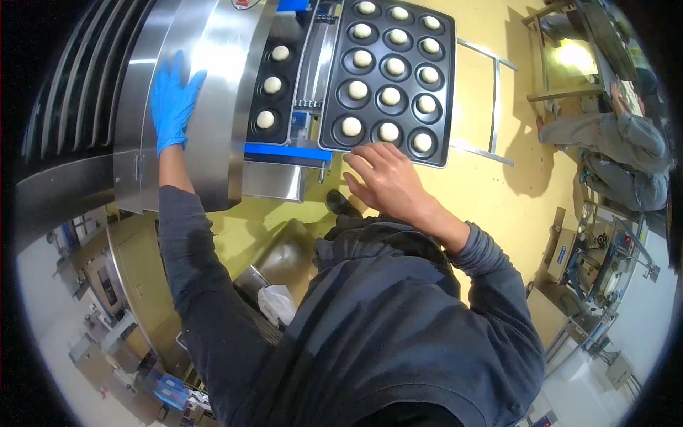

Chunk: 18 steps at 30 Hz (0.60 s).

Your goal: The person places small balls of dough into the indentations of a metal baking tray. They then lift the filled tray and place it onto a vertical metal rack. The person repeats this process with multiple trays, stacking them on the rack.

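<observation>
My left hand (175, 104), in a blue glove, lies with spread fingers on the stainless steel cover (213, 107) of a machine. My bare right hand (387, 181) is at the near edge of a dark baking tray (373, 111), its thumb apart from the fingers and nothing visibly held. Whether its fingertips touch the rim, I cannot tell. Each round well of this tray has a pale dough ball (390, 96) in it. Left of it, a second dark tray (276, 131) with dough balls (272, 85) goes partly under the cover, and the rest is hidden.
A conveyor with a blue side rail (288, 151) and a chain (308, 104) runs beneath the trays. A metal frame (495, 107) extends right of the near tray. Two people (603, 141) are by a table at the far right. A steel bin (283, 248) stands near my legs.
</observation>
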Available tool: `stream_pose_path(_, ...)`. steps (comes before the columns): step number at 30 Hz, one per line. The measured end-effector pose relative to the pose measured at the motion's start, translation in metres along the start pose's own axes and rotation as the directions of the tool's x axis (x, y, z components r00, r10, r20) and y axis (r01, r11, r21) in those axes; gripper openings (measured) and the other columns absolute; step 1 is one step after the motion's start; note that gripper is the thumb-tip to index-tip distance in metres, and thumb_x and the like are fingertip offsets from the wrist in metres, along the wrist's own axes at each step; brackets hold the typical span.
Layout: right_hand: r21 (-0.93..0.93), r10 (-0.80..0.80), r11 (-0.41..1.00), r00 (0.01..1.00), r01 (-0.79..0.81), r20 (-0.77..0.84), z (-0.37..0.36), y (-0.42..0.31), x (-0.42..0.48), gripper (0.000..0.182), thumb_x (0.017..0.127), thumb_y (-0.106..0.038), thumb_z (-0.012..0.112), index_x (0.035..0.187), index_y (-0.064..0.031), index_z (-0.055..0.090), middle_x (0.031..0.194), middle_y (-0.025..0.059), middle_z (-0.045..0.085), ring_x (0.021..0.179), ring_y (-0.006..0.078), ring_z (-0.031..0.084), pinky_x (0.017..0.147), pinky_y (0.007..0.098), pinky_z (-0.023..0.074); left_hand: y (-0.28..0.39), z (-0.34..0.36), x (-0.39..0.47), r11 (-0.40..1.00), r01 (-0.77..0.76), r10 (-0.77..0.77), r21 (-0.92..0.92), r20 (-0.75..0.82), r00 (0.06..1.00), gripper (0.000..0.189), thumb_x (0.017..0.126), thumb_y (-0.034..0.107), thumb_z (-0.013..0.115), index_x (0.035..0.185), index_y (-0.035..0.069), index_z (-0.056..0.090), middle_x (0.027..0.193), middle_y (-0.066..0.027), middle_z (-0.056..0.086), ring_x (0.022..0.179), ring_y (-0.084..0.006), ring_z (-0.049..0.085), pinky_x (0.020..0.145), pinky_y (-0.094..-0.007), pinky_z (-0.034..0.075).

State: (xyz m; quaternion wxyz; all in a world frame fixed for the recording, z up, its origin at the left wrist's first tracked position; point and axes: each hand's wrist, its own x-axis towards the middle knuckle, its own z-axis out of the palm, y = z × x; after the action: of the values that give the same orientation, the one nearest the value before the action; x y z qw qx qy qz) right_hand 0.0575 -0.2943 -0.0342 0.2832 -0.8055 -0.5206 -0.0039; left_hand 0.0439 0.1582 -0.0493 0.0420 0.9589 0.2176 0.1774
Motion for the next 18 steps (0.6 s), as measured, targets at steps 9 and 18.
stream_pose_path(9, -0.084, 0.346, 0.937, 0.933, -0.339, 0.102, 0.140, 0.110, -0.034, 0.061, 0.078, -0.020, 0.074, 0.133, -0.0060, 0.049, 0.113, 0.0180, 0.057, 0.110, 0.0371, 0.056, 0.091, 0.0454, 0.0492, -0.026, -0.003, 0.006, 0.997, -0.048, 0.050, 0.063, -0.031, 0.998, 0.080, 0.088, 0.057, 0.064, 0.151, 0.013, 0.042, 0.153, -0.0272, 0.037, 0.143, -0.0412, 0.035, 0.116, -0.0472, 0.031)
stream_pose_path(18, -0.296, 0.300, 0.916, 0.952, -0.271, 0.058, 0.224, 0.150, -0.030, 0.066, 0.075, -0.017, 0.074, 0.136, -0.0099, 0.050, 0.126, 0.0238, 0.050, 0.117, 0.0388, 0.051, 0.096, 0.0465, 0.0445, -0.039, -0.013, 0.001, 0.998, 0.007, -0.006, 0.067, -0.014, 1.000, 0.075, 0.088, 0.052, 0.067, 0.147, 0.010, 0.047, 0.150, -0.0268, 0.041, 0.141, -0.0399, 0.038, 0.116, -0.0461, 0.033)
